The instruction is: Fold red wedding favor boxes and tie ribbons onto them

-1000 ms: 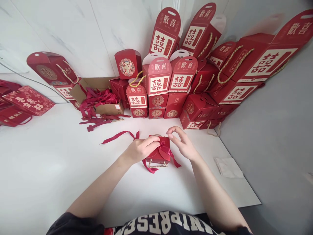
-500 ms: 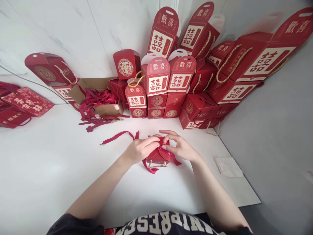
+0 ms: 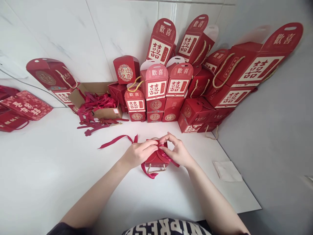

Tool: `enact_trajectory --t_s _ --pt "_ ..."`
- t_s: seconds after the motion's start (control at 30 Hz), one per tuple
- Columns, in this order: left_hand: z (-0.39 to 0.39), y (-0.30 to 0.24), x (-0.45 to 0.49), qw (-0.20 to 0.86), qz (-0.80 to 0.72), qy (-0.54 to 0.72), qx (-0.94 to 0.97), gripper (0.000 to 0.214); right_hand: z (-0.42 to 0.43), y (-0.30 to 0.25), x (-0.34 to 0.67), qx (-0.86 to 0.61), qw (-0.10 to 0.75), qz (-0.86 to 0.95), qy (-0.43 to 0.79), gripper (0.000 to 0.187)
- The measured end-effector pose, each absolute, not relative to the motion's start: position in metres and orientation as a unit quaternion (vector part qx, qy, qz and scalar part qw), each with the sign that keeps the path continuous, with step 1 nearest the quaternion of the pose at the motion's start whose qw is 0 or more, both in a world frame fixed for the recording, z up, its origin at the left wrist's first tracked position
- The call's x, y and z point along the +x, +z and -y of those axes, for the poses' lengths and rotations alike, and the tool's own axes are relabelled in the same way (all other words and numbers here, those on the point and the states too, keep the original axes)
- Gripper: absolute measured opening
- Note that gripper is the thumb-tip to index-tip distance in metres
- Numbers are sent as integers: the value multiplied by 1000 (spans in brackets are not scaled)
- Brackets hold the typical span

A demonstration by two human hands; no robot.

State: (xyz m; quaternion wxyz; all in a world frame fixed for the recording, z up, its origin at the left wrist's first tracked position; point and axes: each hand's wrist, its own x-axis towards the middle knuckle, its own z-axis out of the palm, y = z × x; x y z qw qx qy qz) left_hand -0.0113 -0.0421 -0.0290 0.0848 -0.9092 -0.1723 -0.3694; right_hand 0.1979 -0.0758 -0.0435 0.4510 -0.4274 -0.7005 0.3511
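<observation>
The work in hand looks like tying a ribbon (image 3: 149,173) into a bow on top of a small red box (image 3: 154,159). To do it well, the crossing should be pinned flat against the lid while the loops are drawn evenly. A gentle sideways pull suits the slippery satin and the light box, which could tip or slide.

The left hand (image 3: 139,153) lies over the box's left side, fingertips pressed on the knot. The right hand (image 3: 179,153) pinches the ribbon from the right. The two hands meet over the lid, and both are closed on the ribbon.

The box sits directly beneath and between them, mid-tabletop (image 3: 61,169) and toward its far edge. Its rope handle (image 3: 156,169) faces the person, and one ribbon tail (image 3: 114,141) trails left.
</observation>
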Motion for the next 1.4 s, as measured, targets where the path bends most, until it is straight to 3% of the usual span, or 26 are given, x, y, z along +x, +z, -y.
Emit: enact_trajectory --t_s 0.17,0.4,0.47,0.57,0.87,1.03,1.17,1.27,1.4 --pt "42 -27 -11 92 169 -366 -910 15 76 -40 203 -433 467 649 416 12" --pt "42 -28 -13 95 174 -363 -910 17 76 -40 216 -441 417 704 368 29" --pt "42 -28 -12 94 171 -362 -912 16 75 -40 214 -436 406 715 367 20" --pt "43 -31 -12 100 184 -356 -911 15 75 -42 205 -424 433 695 387 3" --pt "42 -38 -14 89 182 -363 -909 16 76 -53 189 -448 535 649 303 13" --pt "42 -34 -14 79 177 -360 -913 16 78 -42 217 -438 452 722 288 6" --pt "41 -30 -13 77 175 -362 -912 16 77 -39 230 -513 343 784 64 16" --pt "41 -30 -13 85 173 -360 -913 16 73 -38 243 -582 339 738 -40 20" --pt "41 -31 -14 89 163 -361 -914 18 76 -34 270 -663 298 687 -9 32"
